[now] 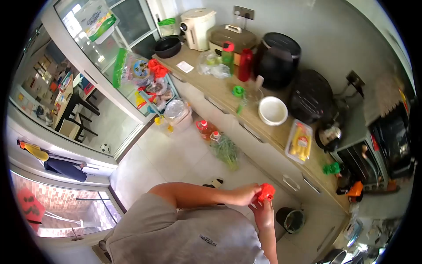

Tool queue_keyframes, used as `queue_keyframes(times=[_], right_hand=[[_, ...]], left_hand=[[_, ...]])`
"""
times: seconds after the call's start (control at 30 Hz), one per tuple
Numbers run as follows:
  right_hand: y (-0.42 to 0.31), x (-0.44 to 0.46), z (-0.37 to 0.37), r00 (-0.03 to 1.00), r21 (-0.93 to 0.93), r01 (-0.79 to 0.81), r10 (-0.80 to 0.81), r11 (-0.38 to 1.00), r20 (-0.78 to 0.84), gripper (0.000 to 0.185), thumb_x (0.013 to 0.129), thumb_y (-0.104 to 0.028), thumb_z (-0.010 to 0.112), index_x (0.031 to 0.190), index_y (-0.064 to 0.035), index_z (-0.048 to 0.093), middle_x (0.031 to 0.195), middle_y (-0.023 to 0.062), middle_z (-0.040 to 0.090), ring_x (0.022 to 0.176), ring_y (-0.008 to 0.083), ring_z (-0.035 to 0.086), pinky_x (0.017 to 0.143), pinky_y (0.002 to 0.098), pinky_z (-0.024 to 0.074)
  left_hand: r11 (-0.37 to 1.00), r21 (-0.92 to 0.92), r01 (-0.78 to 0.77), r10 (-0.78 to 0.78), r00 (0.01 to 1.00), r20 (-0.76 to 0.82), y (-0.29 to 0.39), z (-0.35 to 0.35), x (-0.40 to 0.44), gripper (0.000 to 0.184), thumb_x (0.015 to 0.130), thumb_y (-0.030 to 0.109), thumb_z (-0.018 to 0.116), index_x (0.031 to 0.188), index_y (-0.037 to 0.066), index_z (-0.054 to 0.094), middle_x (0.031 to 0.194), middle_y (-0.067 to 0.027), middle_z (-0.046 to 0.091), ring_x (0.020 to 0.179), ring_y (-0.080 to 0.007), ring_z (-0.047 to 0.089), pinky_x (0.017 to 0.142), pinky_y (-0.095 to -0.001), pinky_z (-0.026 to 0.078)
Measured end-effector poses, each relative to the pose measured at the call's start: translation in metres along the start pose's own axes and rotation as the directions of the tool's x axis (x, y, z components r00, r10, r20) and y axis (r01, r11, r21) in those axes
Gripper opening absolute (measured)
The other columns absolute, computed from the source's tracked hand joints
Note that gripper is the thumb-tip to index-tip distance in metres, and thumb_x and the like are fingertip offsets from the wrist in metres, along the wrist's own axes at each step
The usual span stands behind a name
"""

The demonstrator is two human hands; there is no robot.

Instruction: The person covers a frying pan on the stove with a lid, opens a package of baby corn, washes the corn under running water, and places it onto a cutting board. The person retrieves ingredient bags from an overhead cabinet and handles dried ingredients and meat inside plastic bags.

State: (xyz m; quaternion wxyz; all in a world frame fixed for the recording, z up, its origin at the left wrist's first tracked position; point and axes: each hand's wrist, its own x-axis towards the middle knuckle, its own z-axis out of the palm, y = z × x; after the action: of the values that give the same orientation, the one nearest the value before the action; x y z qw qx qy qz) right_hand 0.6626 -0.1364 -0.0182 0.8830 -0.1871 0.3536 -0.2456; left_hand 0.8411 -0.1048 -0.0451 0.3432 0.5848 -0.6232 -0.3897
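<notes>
A small crumpled bright red bundle [266,192], like a plastic bag, is between my two hands in front of the grey shirt. My left hand [247,195] reaches in from the left with its fingers closed on the bundle's left side. From below, my right hand [263,213] grips its lower edge, the fingers wrapped round it. Whether anything is inside the bundle cannot be seen.
A long counter [193,72] runs across, with a white bowl [273,111], a tray of yellow food [300,141] and several appliances. A bin [290,220] stands right of my hands. Leafy greens [224,149] and bottles [205,129] are on the floor.
</notes>
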Motion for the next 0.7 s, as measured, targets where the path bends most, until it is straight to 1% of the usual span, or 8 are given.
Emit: queue_keyframes(times=[0.07, 0.17, 0.27, 0.3, 0.37, 0.47, 0.6, 0.7], right_hand=[[0.009, 0.017, 0.049, 0.952, -0.483, -0.011, -0.139, 0.876, -0.273, 0.065, 0.103, -0.032, 0.057, 0.153, -0.0053, 0.027, 0.148, 0.0167, 0.041, 0.129, 0.0313, 0.051, 0.101, 0.0462, 0.0483], [0.015, 0.035, 0.062, 0.952, -0.545, -0.009, -0.160, 0.838, -0.261, 0.076, 0.100, -0.036, 0.062, 0.155, -0.0022, 0.023, 0.145, 0.0165, 0.043, 0.121, 0.0336, 0.056, 0.092, 0.0451, 0.0519], [0.017, 0.056, 0.050, 0.962, -0.571, -0.032, -0.130, 0.821, -0.241, 0.075, 0.098, -0.035, 0.064, 0.153, -0.0006, 0.025, 0.136, 0.0138, 0.049, 0.111, 0.0324, 0.062, 0.085, 0.0423, 0.0544], [0.016, 0.068, 0.045, 0.963, -0.577, -0.036, -0.125, 0.816, -0.237, 0.071, 0.098, -0.034, 0.064, 0.150, -0.0005, 0.029, 0.132, 0.0129, 0.051, 0.106, 0.0316, 0.064, 0.081, 0.0408, 0.0550], [0.020, 0.099, 0.024, 0.958, -0.612, -0.032, -0.150, 0.790, -0.244, 0.057, 0.098, -0.032, 0.063, 0.141, -0.0010, 0.041, 0.116, 0.0096, 0.056, 0.090, 0.0281, 0.067, 0.069, 0.0365, 0.0546], [0.018, 0.128, 0.032, 0.919, -0.624, -0.111, -0.159, 0.773, -0.360, 0.047, 0.098, -0.030, 0.062, 0.133, -0.0020, 0.047, 0.108, 0.0081, 0.055, 0.083, 0.0255, 0.066, 0.065, 0.0355, 0.0531], [0.032, 0.146, 0.089, 0.864, -0.609, -0.040, -0.279, 0.792, -0.419, 0.041, 0.098, -0.031, 0.063, 0.125, -0.0026, 0.051, 0.105, 0.0086, 0.054, 0.079, 0.0242, 0.064, 0.062, 0.0349, 0.0520], [0.049, 0.173, 0.115, 0.814, -0.592, -0.152, -0.239, 0.792, -0.529, 0.048, 0.096, -0.031, 0.066, 0.132, -0.0048, 0.047, 0.111, 0.0099, 0.054, 0.085, 0.0249, 0.065, 0.063, 0.0341, 0.0529]], left_hand=[[0.980, -0.062, 0.190, -0.187, 0.981, 0.051, -0.022, -0.071, -0.007, 0.020, 0.088, 0.007, 0.060, 0.107, 0.005, 0.064, 0.090, -0.0174, 0.067, 0.086, -0.0361, 0.065, 0.076, -0.0445, 0.050], [0.879, -0.188, 0.438, -0.471, 0.860, -0.197, -0.103, -0.141, -0.039, 0.019, 0.092, 0.013, 0.055, 0.108, 0.006, 0.062, 0.085, -0.0099, 0.069, 0.079, -0.0247, 0.067, 0.071, -0.0412, 0.051], [0.694, -0.426, 0.581, -0.719, 0.527, -0.453, -0.206, -0.201, -0.096, 0.021, 0.094, 0.017, 0.052, 0.111, 0.007, 0.059, 0.087, -0.0069, 0.068, 0.084, -0.0166, 0.067, 0.072, -0.0398, 0.053], [0.743, -0.432, 0.511, -0.661, 0.457, -0.595, -0.242, -0.217, -0.122, 0.032, 0.093, 0.022, 0.055, 0.121, 0.007, 0.053, 0.087, -0.0122, 0.069, 0.082, -0.0261, 0.069, 0.073, -0.0422, 0.054], [0.727, -0.315, 0.610, -0.565, 0.271, -0.779, -0.268, -0.266, -0.176, 0.044, 0.090, 0.028, 0.059, 0.128, 0.010, 0.050, 0.091, -0.0177, 0.071, 0.084, -0.0360, 0.070, 0.075, -0.0455, 0.055], [0.625, -0.250, 0.740, -0.421, 0.050, -0.906, -0.305, -0.356, -0.249, 0.038, 0.087, 0.028, 0.066, 0.122, 0.015, 0.059, 0.101, -0.0184, 0.072, 0.093, -0.0370, 0.070, 0.080, -0.0475, 0.055], [0.449, -0.488, 0.749, -0.422, -0.304, -0.854, -0.362, -0.487, -0.307, 0.032, 0.081, 0.026, 0.073, 0.107, 0.009, 0.067, 0.100, -0.0178, 0.073, 0.095, -0.0370, 0.070, 0.081, -0.0465, 0.055], [0.490, -0.476, 0.730, -0.340, -0.343, -0.876, -0.453, -0.568, -0.326, 0.025, 0.082, 0.020, 0.070, 0.106, 0.015, 0.070, 0.097, -0.0090, 0.075, 0.092, -0.0294, 0.071, 0.078, -0.0405, 0.055]])
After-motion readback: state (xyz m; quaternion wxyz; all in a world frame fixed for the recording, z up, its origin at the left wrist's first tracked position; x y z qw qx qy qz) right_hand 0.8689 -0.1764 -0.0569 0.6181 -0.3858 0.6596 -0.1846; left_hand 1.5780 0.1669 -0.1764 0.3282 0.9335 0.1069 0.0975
